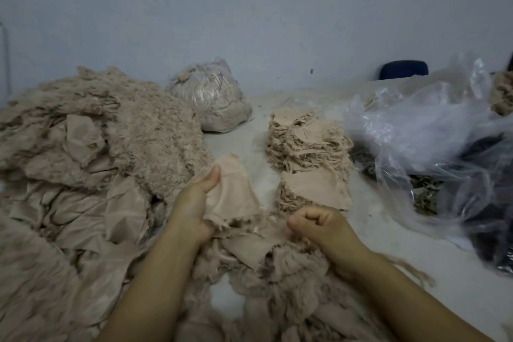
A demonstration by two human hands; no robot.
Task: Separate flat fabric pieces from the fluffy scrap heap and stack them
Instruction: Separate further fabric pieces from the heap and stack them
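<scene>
Two stacks of flat pieces already stand just beyond the hands, while the left hand pinches a flat fabric piece between thumb and fingers above the fluffy scrap heap. The right hand, curled into a fist, grips fluff at the piece's lower edge. Pulling unevenly could tear the thin fabric, leave fluff clinging, or drag loose scraps against the near stack and topple it.

left hand gripping flat fabric piece; right hand fisted on fluffy scrap heap; two stacks just beyond; tied plastic bag behind.
</scene>
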